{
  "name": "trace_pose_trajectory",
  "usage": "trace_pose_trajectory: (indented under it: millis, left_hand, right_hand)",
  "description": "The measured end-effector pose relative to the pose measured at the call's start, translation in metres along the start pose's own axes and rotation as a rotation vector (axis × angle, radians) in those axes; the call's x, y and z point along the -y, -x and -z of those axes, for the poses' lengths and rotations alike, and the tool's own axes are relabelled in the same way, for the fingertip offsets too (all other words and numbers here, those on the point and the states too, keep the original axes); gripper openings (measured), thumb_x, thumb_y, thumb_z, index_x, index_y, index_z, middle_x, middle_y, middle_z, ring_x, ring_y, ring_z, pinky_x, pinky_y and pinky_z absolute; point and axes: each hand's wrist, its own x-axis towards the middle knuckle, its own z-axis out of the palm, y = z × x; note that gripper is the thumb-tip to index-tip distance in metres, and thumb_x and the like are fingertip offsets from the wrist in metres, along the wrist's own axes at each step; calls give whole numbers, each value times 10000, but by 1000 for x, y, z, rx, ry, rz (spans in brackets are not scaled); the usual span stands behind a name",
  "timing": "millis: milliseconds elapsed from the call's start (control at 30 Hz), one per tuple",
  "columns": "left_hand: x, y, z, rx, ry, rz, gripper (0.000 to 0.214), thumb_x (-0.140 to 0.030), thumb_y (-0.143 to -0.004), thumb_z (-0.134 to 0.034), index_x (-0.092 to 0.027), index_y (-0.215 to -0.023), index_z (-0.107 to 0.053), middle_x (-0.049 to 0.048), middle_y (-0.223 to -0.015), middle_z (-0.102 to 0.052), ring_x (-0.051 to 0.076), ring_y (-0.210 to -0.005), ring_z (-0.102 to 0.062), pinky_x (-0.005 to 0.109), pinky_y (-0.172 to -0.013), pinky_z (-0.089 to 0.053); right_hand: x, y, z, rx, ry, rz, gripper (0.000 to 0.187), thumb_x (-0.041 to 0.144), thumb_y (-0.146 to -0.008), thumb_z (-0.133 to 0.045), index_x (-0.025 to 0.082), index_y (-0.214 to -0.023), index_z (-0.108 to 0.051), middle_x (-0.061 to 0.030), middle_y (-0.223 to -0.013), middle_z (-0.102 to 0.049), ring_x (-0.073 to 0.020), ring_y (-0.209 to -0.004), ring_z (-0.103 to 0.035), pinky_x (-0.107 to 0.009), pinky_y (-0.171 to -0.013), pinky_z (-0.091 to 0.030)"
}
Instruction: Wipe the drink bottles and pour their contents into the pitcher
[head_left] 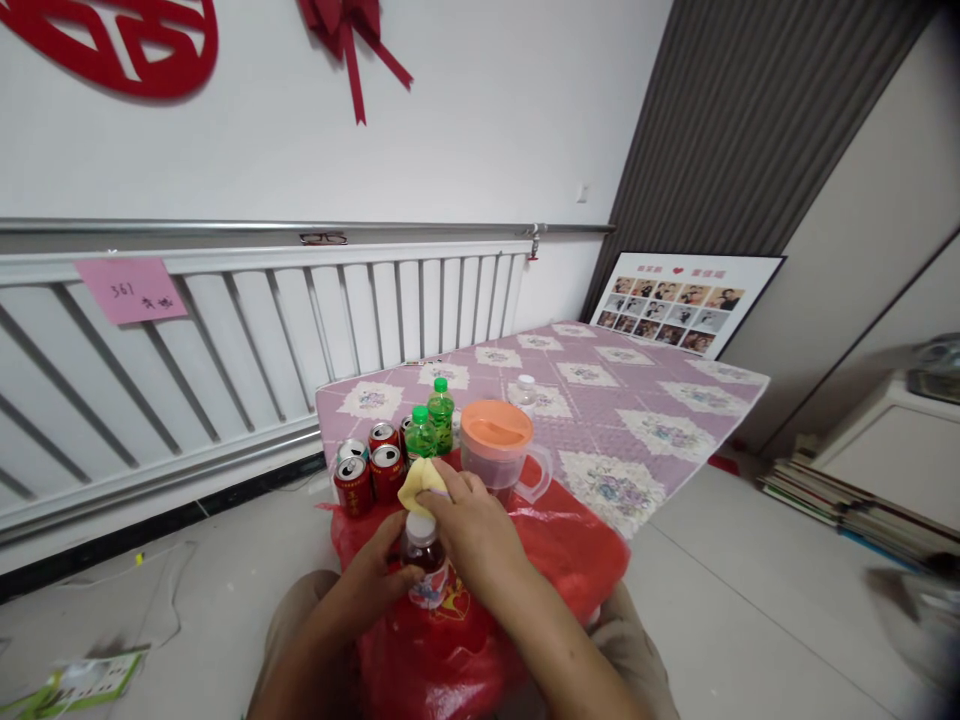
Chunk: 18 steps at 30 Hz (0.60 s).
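My left hand (382, 565) is wrapped around a small bottle (427, 582) of dark liquid with a white cap and a printed label. Just above that cap, my right hand (469, 515) grips a soft yellow cloth or sponge (417, 486); whether it touches the cap I cannot tell. The bottle is upright over a red plastic sheet (570, 550). Behind my right hand stands a clear pitcher (491, 465) with an orange lid (496, 428). Several drink cans (352, 484) cluster to the left, beside two green bottles (441, 410) with green caps.
A purple floral cloth (555, 385) covers the table behind the pitcher, with a clear white-capped bottle (525, 392) on it. A white radiator (285, 320) runs along the wall. A photo board (679, 300) leans at the back right. Books (802, 490) are stacked on the floor.
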Motion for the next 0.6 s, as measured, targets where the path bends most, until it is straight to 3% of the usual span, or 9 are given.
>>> trace_pose_trajectory:
  millis: [200,300,400,533,600]
  left_hand:
    - [1,3,-1,-5,73,47,686,-341,-781,-751,-189,-1377,-448,131,-1316,-583,328,-1217,-533,450,-1046,-433]
    - [-3,4,-2,-23,42,76,637,-298,-784,-736,-201,-1356,-476,108,-1280,-608,304,-1167,-567,421,-1013,-465]
    - [-5,5,-3,-41,-3,96,581,-264,-798,-707,-199,-1338,-505,98,-1240,-637,298,-1118,-591,410,-972,-493]
    - [-4,3,-2,0,51,57,633,-294,-808,-711,-186,-1375,-448,116,-1260,-622,304,-1140,-581,413,-981,-483]
    - [-5,3,-1,21,76,23,675,-305,-796,-727,-186,-1388,-424,127,-1320,-583,315,-1191,-552,427,-1024,-448]
  right_hand:
    - [6,17,-5,-13,-123,-33,392,121,-831,-608,351,-1140,-687,18,-1529,-416,-327,-1193,-510,-444,-933,-468]
    - [18,27,-5,-23,-218,-118,351,188,-838,-627,381,-1122,-700,10,-1430,-528,-320,-1173,-544,-427,-941,-468]
    - [25,31,-6,-38,-305,-252,458,247,-842,-632,384,-1279,-610,-41,-1270,-629,-289,-1069,-609,-410,-896,-499]
    - [17,26,-7,-49,-234,-125,479,104,-809,-599,354,-1214,-654,-36,-1430,-511,-311,-1200,-530,-433,-967,-464]
    - [9,21,-10,-74,-228,-126,517,31,-780,-555,305,-1206,-653,-62,-1484,-439,-303,-1233,-502,-421,-964,-472]
